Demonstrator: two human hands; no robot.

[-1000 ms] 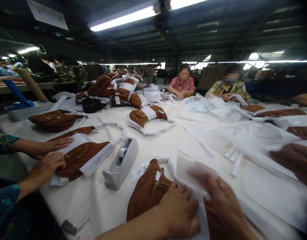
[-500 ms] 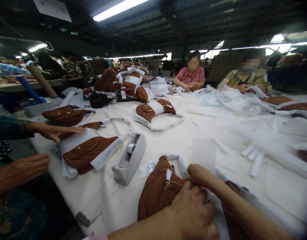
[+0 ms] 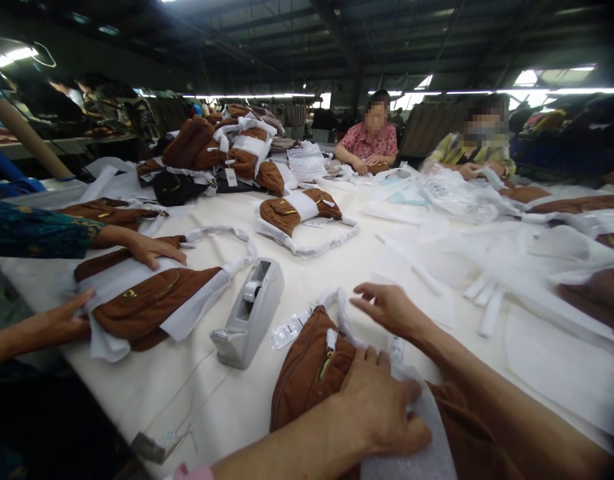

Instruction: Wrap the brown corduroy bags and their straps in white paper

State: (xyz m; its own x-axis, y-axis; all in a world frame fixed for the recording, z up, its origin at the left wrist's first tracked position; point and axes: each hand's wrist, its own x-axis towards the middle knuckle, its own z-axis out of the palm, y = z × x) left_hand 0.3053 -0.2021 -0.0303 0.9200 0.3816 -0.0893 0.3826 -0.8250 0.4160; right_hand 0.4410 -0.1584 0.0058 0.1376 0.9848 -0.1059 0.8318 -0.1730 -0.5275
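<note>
Head view | lower centre: left hand (image 3: pixel 379 403) lies spread on brown bag (image 3: pixel 301 380) and white wrap (image 3: pixel 419 463) — probably so the wrap does not slip | right of centre: right hand (image 3: pixel 389 310) seems empty, fingers loosely apart | bag soft, rounded, with brass-coloured zip (image 3: pixel 325 367); wrap thin, papery

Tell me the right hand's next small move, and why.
Probably reach the right hand to the grey, sloped tape dispenser: it stands nearby, and that hand appears empty above the white-covered table, while the left hand rests on the thin white sheet over the brown fabric bag.
</note>
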